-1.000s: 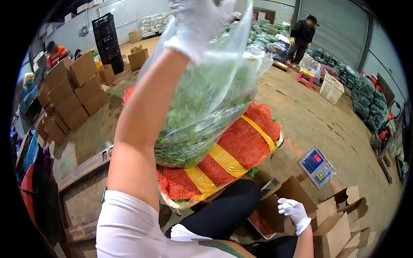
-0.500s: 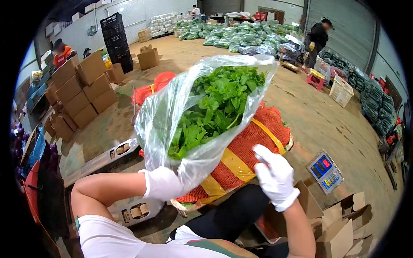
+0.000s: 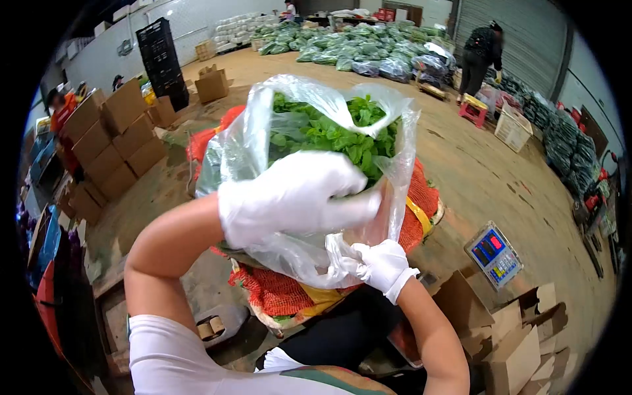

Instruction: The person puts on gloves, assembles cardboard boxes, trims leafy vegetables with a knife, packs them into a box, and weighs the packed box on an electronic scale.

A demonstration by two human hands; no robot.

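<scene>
A clear plastic bag (image 3: 252, 135) full of leafy green herbs (image 3: 329, 135) sits on top of red mesh sacks (image 3: 266, 289) with yellow bands. My left hand (image 3: 296, 194), in a white glove, reaches across the front of the bag, its fingers and thumb apart and slightly blurred. Lower down, my gloved right hand (image 3: 385, 264) grips a gathered, twisted part of the bag's near edge. The hand and the folded plastic hide some of the leaves.
A scale display (image 3: 494, 255) stands to the right, above opened cardboard boxes (image 3: 513, 349). Stacked cartons (image 3: 108, 141) and black crates (image 3: 161, 62) are on the left. Bagged greens (image 3: 359, 49) cover the back floor, where a person (image 3: 479, 56) bends over.
My left hand has risen from the bag's lower left side to across its front. My right hand has moved left and down and taken hold of the plastic. The bag's mouth has narrowed.
</scene>
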